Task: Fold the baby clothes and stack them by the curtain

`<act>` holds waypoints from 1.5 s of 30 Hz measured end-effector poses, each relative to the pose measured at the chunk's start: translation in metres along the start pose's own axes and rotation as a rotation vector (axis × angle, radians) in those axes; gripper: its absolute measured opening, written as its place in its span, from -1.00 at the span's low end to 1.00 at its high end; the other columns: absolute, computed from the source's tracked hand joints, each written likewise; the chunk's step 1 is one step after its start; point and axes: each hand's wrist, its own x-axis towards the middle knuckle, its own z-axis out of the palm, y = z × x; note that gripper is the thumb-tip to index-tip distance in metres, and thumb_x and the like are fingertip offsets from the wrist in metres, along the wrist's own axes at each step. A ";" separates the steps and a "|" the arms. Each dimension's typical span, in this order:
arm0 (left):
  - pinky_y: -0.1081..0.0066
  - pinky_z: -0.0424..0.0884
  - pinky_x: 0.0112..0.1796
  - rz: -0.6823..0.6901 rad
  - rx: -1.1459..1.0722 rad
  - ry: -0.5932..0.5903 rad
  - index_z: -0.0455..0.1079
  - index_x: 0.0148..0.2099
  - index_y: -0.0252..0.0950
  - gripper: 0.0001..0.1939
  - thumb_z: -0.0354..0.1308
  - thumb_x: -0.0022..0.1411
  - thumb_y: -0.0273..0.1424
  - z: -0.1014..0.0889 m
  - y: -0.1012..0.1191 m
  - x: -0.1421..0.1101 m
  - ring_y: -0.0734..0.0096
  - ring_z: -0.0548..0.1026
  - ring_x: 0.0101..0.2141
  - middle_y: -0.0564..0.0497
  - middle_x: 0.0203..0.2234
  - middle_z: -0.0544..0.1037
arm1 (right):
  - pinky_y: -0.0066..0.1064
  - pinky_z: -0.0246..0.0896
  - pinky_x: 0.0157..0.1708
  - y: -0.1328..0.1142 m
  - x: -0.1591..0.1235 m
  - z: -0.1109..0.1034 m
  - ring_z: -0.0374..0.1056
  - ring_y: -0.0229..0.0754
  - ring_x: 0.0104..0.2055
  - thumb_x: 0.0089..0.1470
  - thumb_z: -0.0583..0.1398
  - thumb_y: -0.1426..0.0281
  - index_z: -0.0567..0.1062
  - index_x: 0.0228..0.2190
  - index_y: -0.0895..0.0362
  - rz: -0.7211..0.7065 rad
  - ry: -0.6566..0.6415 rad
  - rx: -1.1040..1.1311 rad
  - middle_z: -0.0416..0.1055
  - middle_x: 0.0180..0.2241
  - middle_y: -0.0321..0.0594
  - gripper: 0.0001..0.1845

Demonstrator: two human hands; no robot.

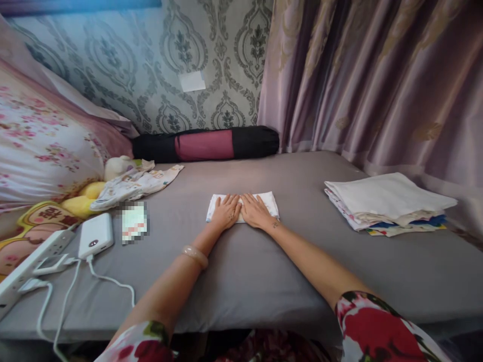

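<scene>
A white folded cloth (269,202) lies flat on the grey sheet in the middle of the bed. My left hand (226,210) rests on its left half, fingers stretched out and pointing away from me. Beside it, my right hand (258,210) presses flat on the right half, with the thumbs close together. Both palms cover much of the cloth, so its centre is hidden. Off to the right sits a stack of folded cloths (388,198), white on top with coloured edges showing beneath.
At the left are a power strip (41,261) with white cables, a white power bank (96,234), a blurred-out flat item (135,222), a crumpled printed cloth (139,186) and plush toys (81,201). A black and maroon long bag (206,144) lies against the patterned wall. Curtains (358,75) hang at the right.
</scene>
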 end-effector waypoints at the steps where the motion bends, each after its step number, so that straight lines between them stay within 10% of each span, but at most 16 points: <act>1: -0.06 -0.05 0.23 -0.005 0.000 -0.010 0.06 0.35 -0.24 -0.45 -0.36 0.41 -0.23 0.002 -0.001 0.000 0.12 0.08 0.29 -0.10 0.28 0.21 | -0.07 -0.27 0.29 0.001 -0.001 0.002 -0.03 0.01 0.32 0.25 -0.13 0.36 0.19 0.23 0.34 0.001 0.012 -0.002 0.12 0.27 0.04 -0.42; 45: 0.02 -0.07 0.25 0.039 0.045 -0.078 0.00 0.38 -0.28 -0.35 -0.38 0.39 -0.08 0.001 -0.044 -0.009 0.14 -0.05 0.33 -0.11 0.34 0.06 | -0.05 -0.40 0.31 0.005 -0.012 -0.004 -0.15 -0.01 0.36 0.29 -0.14 0.19 0.09 0.28 0.30 0.108 -0.057 -0.014 0.01 0.31 0.03 -0.34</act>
